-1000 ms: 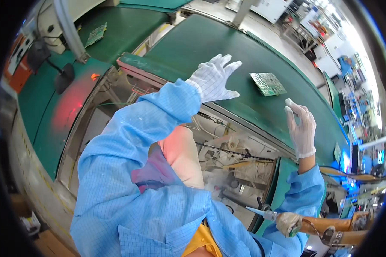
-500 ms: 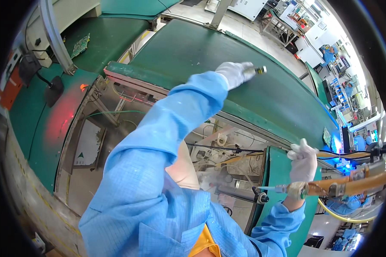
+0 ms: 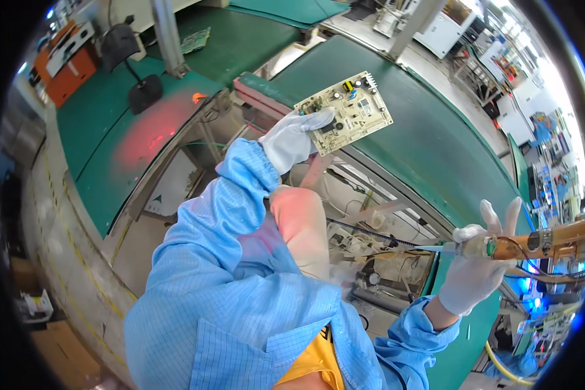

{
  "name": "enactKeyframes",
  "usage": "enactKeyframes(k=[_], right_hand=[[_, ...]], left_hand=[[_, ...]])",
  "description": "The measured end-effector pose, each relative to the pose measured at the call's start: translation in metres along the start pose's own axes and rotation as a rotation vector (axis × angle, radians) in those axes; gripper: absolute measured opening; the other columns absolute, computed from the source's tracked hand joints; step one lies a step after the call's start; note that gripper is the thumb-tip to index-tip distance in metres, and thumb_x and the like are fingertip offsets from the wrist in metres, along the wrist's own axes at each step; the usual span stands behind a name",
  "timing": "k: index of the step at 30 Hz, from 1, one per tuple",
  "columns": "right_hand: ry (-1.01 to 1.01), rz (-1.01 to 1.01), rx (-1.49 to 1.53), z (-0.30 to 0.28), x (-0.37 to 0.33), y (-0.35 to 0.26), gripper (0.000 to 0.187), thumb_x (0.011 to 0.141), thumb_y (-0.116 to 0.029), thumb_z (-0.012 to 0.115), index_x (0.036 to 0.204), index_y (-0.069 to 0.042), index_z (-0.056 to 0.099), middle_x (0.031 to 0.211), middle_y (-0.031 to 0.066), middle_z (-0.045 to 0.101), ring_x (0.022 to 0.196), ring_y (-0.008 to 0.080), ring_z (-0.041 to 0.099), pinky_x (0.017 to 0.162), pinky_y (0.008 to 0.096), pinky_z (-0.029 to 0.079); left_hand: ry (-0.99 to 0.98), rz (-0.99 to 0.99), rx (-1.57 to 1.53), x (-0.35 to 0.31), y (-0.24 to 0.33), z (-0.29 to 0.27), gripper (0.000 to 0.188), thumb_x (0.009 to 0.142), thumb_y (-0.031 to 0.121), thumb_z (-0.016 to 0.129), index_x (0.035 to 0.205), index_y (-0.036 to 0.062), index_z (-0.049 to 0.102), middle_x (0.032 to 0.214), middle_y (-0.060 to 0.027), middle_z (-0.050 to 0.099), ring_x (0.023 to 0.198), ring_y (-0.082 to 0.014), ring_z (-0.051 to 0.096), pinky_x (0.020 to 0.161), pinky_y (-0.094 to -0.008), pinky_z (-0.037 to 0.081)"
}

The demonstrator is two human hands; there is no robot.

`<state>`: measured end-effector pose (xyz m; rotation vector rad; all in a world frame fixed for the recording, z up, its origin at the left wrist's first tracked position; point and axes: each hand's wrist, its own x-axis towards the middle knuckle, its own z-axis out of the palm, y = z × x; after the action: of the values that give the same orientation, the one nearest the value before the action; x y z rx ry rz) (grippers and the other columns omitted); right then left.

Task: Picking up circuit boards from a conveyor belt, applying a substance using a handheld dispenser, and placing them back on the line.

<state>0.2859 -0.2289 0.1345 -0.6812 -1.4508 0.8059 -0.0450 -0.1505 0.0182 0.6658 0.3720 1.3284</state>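
The circuit board [image 3: 352, 110], lifted and turned since a second ago, shows its component face, pinched in the left hand [image 3: 292, 140] above the green surface [image 3: 435, 143]. The right hand [image 3: 472, 281], fingers spread, now sits partly behind the brown pipe [image 3: 564, 238]; contact is unclear.

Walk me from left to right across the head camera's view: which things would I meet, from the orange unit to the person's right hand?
Orange unit → black stand → green circuit board → gloved left hand → pale circuit board → gloved right hand.
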Motion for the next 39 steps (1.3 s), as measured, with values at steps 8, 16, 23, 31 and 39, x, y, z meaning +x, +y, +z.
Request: enactKeyframes(k=[8,16,23,31,39], right_hand=[[0.034,-0.039,0.102,0.048,0.008,-0.002,0.07,0.104,-0.045,0.039,0.15,0.005,0.023,0.115,0.0181,0.064,0.06,0.0078,0.053,0.046,0.0184,0.039],[-0.028,0.011,0.254,0.058,0.013,-0.003,0.063,0.104,-0.036,0.04,0.152,0.001,0.022,0.109,0.0164,0.065,0.051,0.0057,0.037,0.042,0.0179,0.028],[0.012,0.024,0.316,0.067,0.017,0.002,0.061,0.104,-0.034,0.041,0.152,0.0,0.025,0.099,0.0131,0.064,0.049,0.0074,0.032,0.044,0.0211,0.027],[0.113,0.053,0.327,0.076,0.012,-0.003,0.058,0.103,-0.032,0.044,0.15,0.0,0.031,0.088,0.0089,0.058,0.051,0.0081,0.031,0.045,0.0228,0.025],[0.125,0.053,0.321,0.068,0.009,-0.003,0.056,0.103,-0.029,0.044,0.149,0.0,0.031,0.085,0.0086,0.054,0.051,0.0088,0.028,0.046,0.023,0.024]], left_hand=[[0.402,0.159,0.287,-0.113,0.063,-0.042,0.045,0.096,0.013,0.06,0.136,-0.0037,0.047,0.129,-0.0156,0.059,0.117,-0.0268,0.06,0.103,-0.04,0.049],[0.494,0.425,0.256,-0.195,0.125,-0.065,0.047,0.093,0.016,0.065,0.133,-0.0042,0.05,0.127,-0.0156,0.061,0.113,-0.024,0.063,0.099,-0.0363,0.051],[0.574,0.56,0.164,-0.218,0.146,-0.08,0.038,0.09,0.011,0.068,0.124,-0.0038,0.057,0.113,-0.0161,0.068,0.099,-0.0235,0.069,0.088,-0.0334,0.057],[0.673,0.568,0.136,-0.223,0.155,-0.093,0.035,0.089,0.01,0.068,0.119,-0.0045,0.059,0.109,-0.015,0.069,0.095,-0.0237,0.07,0.087,-0.0334,0.058],[0.637,0.602,0.006,-0.227,0.162,-0.113,0.039,0.093,0.008,0.062,0.13,-0.004,0.052,0.123,-0.0177,0.062,0.112,-0.0282,0.063,0.1,-0.0414,0.052]])
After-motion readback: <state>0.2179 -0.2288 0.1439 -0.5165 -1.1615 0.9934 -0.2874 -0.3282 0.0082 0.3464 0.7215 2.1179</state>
